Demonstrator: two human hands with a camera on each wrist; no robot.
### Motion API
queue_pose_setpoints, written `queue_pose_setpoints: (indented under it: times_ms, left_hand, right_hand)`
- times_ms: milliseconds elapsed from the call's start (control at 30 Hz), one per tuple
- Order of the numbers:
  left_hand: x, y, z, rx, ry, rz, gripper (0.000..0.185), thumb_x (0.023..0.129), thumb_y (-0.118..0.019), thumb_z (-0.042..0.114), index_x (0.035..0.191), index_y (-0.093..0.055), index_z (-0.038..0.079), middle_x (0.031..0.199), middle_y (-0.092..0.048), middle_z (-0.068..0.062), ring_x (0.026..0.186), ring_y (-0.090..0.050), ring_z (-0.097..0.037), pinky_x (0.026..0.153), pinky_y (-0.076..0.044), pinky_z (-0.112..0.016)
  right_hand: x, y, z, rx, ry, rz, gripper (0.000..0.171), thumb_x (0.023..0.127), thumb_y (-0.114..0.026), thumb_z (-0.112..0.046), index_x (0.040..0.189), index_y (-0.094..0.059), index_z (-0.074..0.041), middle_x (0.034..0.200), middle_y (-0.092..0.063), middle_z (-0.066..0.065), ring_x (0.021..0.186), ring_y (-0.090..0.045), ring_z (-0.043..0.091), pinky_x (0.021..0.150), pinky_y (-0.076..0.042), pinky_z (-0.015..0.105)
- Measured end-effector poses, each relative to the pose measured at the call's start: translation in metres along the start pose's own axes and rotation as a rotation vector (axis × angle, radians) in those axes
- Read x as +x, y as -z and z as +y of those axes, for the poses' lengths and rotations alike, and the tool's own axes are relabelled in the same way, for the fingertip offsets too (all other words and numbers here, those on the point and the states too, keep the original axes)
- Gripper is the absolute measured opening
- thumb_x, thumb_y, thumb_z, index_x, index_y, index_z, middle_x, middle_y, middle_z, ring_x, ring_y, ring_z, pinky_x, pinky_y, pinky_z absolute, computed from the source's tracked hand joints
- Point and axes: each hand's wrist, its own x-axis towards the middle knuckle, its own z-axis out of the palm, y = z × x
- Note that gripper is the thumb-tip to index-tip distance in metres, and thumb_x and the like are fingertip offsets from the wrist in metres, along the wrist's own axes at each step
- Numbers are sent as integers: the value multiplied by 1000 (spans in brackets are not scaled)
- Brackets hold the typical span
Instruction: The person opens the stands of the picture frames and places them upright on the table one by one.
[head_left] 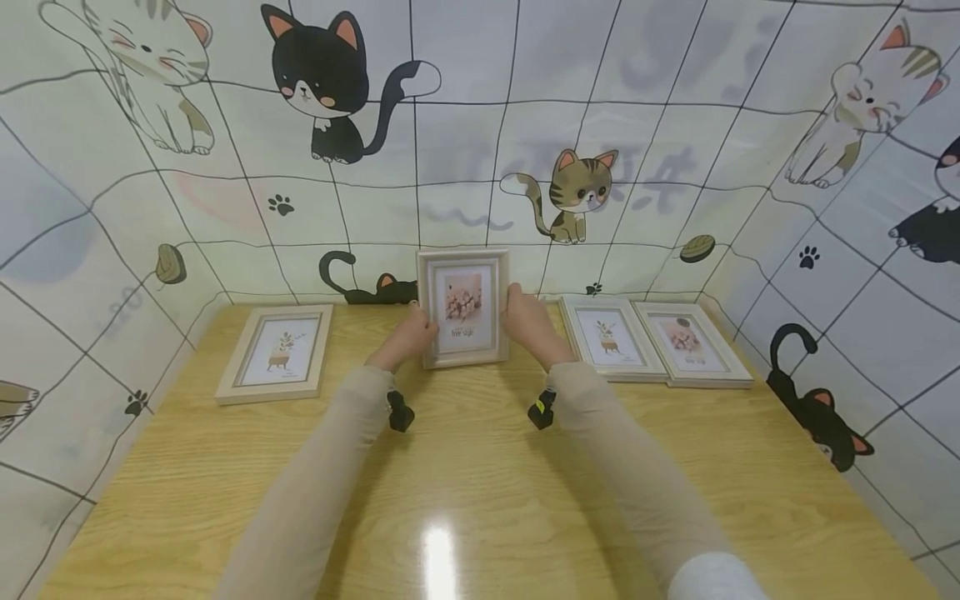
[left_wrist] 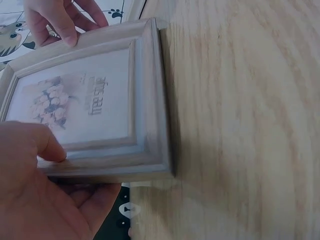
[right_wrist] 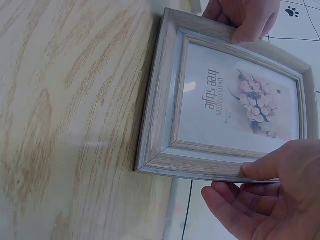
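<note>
Both hands, left hand (head_left: 411, 335) and right hand (head_left: 527, 321), grip the picture frame (head_left: 463, 308) upright on the counter (head_left: 480, 467), fingers around its sides; next it probably needs careful steadying.

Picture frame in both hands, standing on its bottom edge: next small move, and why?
Probably hold it steady and check that it stands alone before letting go. The picture frame stands upright on the table, its bottom edge on the wood, with the left hand and right hand gripping its sides. No back support is visible, so it could tip if let go.
</note>
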Motion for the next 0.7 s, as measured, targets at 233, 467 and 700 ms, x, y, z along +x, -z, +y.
queue_pose_setpoints:
  times_ms: [233, 467, 700]
  left_hand:
    - [-6, -2, -1, -65, -20, 43, 35, 103, -38, 14, 107, -50, -19, 139, -38, -39, 55, -35, -10, 51, -35, -23]
    - [-11, -1, -3, -121, 23, 56, 65, 105, -40, 23, 154, -10, -8, 146, -41, -31, 130, -51, -37, 110, -45, -47]
    - [-16, 6, -8, -155, -3, 56, 58, 102, -42, 21, 150, -23, -5, 152, -40, -26, 139, -44, -39, 117, -39, -49]
  right_hand:
    - [-2, 3, 8, 84, 22, -20, 25, 102, -46, -17, 117, -49, 2, 103, -64, 18, 79, -58, 24, 62, -48, 30]
    - [-5, 7, 11, 106, 19, -46, 36, 102, -49, -24, 126, -49, 3, 121, -65, 22, 104, -66, 33, 82, -58, 41]
    - [-8, 19, 7, 105, 40, -28, 38, 101, -53, -26, 125, -51, 4, 119, -66, 23, 104, -67, 35, 87, -58, 44]
